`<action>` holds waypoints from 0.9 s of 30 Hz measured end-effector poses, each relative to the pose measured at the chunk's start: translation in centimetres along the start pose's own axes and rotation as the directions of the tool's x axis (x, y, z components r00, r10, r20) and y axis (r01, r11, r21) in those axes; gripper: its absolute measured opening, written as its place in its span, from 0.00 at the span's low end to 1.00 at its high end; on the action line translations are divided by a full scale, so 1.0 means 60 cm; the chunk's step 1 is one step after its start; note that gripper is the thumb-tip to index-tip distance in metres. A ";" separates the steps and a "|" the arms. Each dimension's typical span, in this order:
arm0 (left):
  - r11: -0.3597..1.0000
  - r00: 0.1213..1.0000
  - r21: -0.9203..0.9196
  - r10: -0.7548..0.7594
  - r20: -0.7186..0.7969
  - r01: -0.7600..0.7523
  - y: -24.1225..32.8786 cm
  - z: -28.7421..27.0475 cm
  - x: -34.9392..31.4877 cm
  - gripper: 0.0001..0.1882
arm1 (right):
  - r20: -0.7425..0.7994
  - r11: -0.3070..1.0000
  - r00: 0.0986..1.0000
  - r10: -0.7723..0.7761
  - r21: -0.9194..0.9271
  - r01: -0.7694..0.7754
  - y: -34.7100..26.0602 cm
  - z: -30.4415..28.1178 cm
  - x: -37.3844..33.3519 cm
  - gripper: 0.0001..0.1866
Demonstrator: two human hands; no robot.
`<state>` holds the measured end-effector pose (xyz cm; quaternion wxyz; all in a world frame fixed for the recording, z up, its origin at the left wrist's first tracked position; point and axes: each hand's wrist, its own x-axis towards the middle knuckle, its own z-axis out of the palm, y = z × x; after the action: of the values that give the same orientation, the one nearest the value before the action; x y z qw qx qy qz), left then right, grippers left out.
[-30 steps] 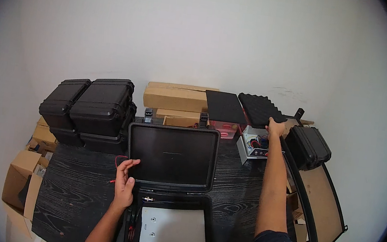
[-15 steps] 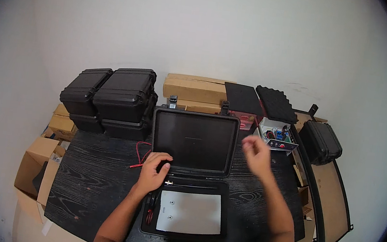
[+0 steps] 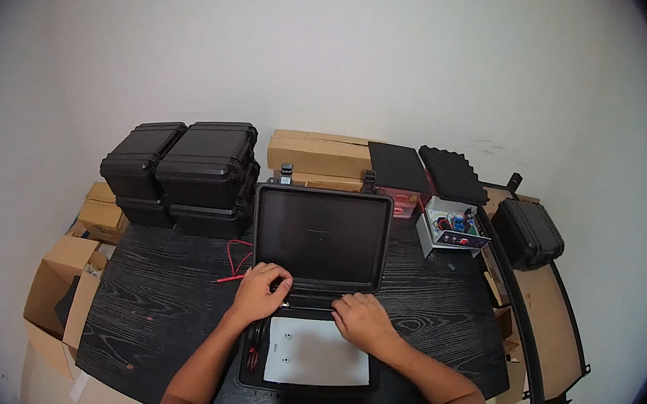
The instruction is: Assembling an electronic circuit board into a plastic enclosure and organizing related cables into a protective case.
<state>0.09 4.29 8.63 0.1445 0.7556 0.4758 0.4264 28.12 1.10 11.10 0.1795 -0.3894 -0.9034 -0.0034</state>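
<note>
- Left hand (image 3: pixel 261 293): over the open black hard case (image 3: pixel 321 238), hinge side, left; fingers curled, grip unclear.
- Right hand (image 3: pixel 362 320): angled inward, hinge side, right; fingers bent, grip unclear.

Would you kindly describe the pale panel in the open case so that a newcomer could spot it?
On the dark table, find the one open black case. In its lower half lies a rectangular panel, its upper right corner behind the right hand. Its pale grey face sets it apart from the black case and the red and black leads at its left.
</note>
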 end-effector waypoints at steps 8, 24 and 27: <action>1.000 1.000 0.008 -0.010 0.018 0.009 -0.002 -0.001 0.002 0.09 | 0.064 0.998 0.998 0.030 -0.066 -0.026 -0.012 0.012 -0.003 0.11; 0.997 1.000 -0.079 0.022 -0.013 -0.023 -0.007 -0.003 0.004 0.09 | 0.195 0.987 0.974 0.118 -0.130 -0.094 -0.020 -0.008 0.006 0.16; 0.995 1.000 -0.094 0.018 -0.019 -0.020 -0.006 -0.003 0.004 0.09 | 0.155 0.990 0.981 0.120 -0.093 -0.107 -0.017 -0.016 0.000 0.16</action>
<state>-0.19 4.65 8.66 0.1715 0.7487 0.4493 0.4563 27.71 0.27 12.14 0.0894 -0.4466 -0.8903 0.0000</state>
